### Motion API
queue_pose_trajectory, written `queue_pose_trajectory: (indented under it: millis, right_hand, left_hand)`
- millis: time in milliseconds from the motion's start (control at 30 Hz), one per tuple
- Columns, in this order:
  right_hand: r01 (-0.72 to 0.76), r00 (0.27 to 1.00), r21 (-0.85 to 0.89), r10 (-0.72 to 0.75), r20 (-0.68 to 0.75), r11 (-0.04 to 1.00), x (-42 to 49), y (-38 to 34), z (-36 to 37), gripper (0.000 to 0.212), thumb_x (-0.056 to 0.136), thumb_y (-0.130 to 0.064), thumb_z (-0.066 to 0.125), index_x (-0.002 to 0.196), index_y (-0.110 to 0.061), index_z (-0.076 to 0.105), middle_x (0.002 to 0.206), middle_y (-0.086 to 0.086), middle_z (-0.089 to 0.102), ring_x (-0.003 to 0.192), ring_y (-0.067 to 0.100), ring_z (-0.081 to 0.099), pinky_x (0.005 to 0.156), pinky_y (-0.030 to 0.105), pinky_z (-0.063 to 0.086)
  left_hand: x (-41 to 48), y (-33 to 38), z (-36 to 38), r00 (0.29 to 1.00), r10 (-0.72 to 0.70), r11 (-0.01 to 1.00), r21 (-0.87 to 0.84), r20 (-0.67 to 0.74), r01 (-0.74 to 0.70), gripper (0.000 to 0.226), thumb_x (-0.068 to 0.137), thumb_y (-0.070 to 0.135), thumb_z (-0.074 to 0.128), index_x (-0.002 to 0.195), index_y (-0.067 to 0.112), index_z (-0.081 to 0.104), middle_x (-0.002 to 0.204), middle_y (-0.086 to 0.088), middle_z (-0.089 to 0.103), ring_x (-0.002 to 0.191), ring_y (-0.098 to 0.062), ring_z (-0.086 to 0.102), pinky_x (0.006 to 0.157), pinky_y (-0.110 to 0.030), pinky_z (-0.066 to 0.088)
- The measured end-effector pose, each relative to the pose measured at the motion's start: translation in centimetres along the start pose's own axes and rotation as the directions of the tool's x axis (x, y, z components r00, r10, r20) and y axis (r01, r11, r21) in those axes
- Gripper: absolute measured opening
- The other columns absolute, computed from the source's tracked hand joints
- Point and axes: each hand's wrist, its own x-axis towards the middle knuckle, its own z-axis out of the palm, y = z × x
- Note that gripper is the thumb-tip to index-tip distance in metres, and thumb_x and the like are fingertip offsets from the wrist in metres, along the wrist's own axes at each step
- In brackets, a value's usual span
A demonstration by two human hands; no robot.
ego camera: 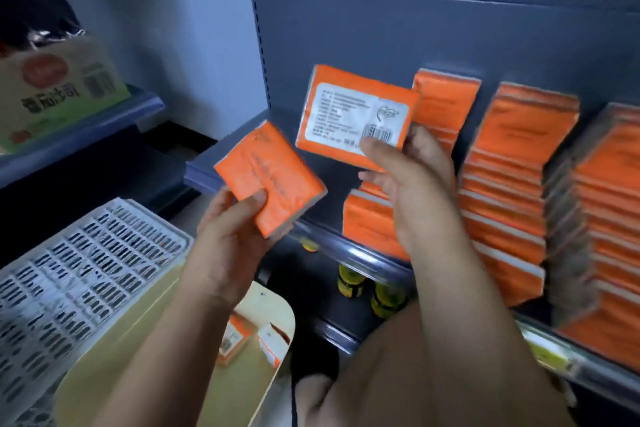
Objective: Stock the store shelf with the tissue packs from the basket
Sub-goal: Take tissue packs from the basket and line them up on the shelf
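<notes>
While left grip (228, 229) pinches a flat, glossy orange tissue pack (270, 180), right grip (412, 180) holds a second pack (353, 111), label out. Rect. stocked packs (512, 177) line shelf (239, 142); 2 loose packs (235, 340) in basket (166, 322).

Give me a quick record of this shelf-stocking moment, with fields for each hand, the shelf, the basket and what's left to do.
left hand: grips a plain-faced orange tissue pack, tilted, in front of the shelf
right hand: holds an orange tissue pack with a white barcode label, label facing the camera
dark metal store shelf: holds stacks of orange tissue packs
cream plastic basket: at least two loose packs inside
remaining: both held packs not yet placed
</notes>
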Motion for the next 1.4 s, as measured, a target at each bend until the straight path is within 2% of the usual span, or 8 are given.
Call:
queue_pose_trajectory:
  millis: [233,367,600,733,833,967,1133,1400]
  right_hand:
    - [0.379,0.810,-0.168,-0.414,-0.414,0.910,0.8,-0.2,-3.6,0.043,0.082,0.014,0.074,0.112,-0.014,0.063,0.100,0.026,0.067,0.097,0.022,0.069,0.093,0.043,0.058]
    - [0.371,0.713,-0.391,-0.528,-0.460,0.842,1.5,0.1,-5.2,0.041,0.078,0.012,0.070,0.104,-0.019,0.060,0.093,0.007,0.056,0.089,0.016,0.057,0.083,0.031,0.047]
    - [0.321,0.555,-0.630,-0.679,-0.480,0.707,1.7,-0.5,-5.5,0.059,0.073,0.017,0.069,0.113,-0.025,0.059,0.117,0.003,0.056,0.105,-0.004,0.054,0.087,0.003,0.039]
    - [0.267,0.521,-0.656,-0.678,-0.518,0.706,2.4,-0.7,-6.2,0.058,0.072,0.017,0.069,0.112,-0.025,0.061,0.118,0.001,0.054,0.108,0.006,0.056,0.090,0.008,0.041]
    - [0.248,0.496,-0.718,-0.722,-0.483,0.650,2.7,-0.3,-6.9,0.051,0.072,0.018,0.065,0.111,-0.014,0.067,0.127,0.008,0.055,0.124,0.018,0.054,0.106,0.033,0.045]
    - [0.233,0.457,-0.676,-0.692,-0.559,0.699,2.7,-0.5,-7.0,0.044,0.085,0.010,0.070,0.123,-0.011,0.067,0.148,0.017,0.041,0.140,0.020,0.043,0.109,0.014,0.035]
    - [0.244,0.413,-0.660,-0.692,-0.592,0.711,3.2,-0.9,-8.0,0.043,0.088,0.009,0.068,0.127,-0.008,0.065,0.130,0.018,0.056,0.121,0.012,0.052,0.099,0.013,0.042]
    - [0.314,0.559,-0.532,-0.606,-0.566,0.787,2.5,-1.4,-7.7,0.039,0.084,0.002,0.052,0.113,-0.013,0.073,0.140,0.012,0.048,0.117,-0.011,0.049,0.089,0.006,0.040]
  left_hand:
    - [4.8,0.7,7.2,0.989,0.072,0.982,0.166,0.132,-0.094,0.044,0.078,0.014,0.071,0.119,0.024,0.058,0.113,-0.002,0.069,0.101,-0.021,0.069,0.085,-0.037,0.052]
    - [7.7,0.0,9.7,0.991,0.050,0.981,0.179,0.125,-0.072,0.034,0.082,0.021,0.077,0.107,0.023,0.053,0.087,0.006,0.068,0.073,-0.010,0.062,0.067,-0.029,0.042]
    - [11.5,-1.9,12.8,0.981,0.031,0.959,0.271,0.193,-0.084,0.054,0.090,-0.008,0.068,0.131,0.022,0.050,0.108,-0.003,0.076,0.102,-0.021,0.076,0.077,-0.033,0.063]
    - [14.2,-2.7,13.8,0.981,-0.041,0.955,0.296,0.192,-0.018,0.041,0.090,0.001,0.071,0.126,0.017,0.057,0.117,-0.004,0.075,0.111,-0.027,0.074,0.083,-0.038,0.062]
    - [15.9,-3.2,14.3,0.979,-0.058,0.922,0.386,0.193,-0.022,0.038,0.084,0.019,0.081,0.117,0.025,0.065,0.117,0.003,0.077,0.111,-0.021,0.073,0.089,-0.038,0.054]
    - [17.6,-4.0,15.1,0.968,-0.111,0.909,0.417,0.227,0.007,0.045,0.075,0.026,0.084,0.117,0.026,0.066,0.109,0.006,0.078,0.098,-0.014,0.071,0.080,-0.034,0.046]
    - [19.2,-5.2,15.9,0.956,-0.127,0.887,0.462,0.265,-0.011,0.047,0.084,0.009,0.084,0.127,0.012,0.064,0.118,-0.006,0.077,0.105,-0.025,0.076,0.087,-0.039,0.060]
    - [20.7,-6.6,16.8,0.963,-0.108,0.850,0.526,0.245,-0.038,0.048,0.079,0.012,0.089,0.122,0.015,0.067,0.115,-0.003,0.077,0.103,-0.024,0.077,0.096,-0.048,0.060]
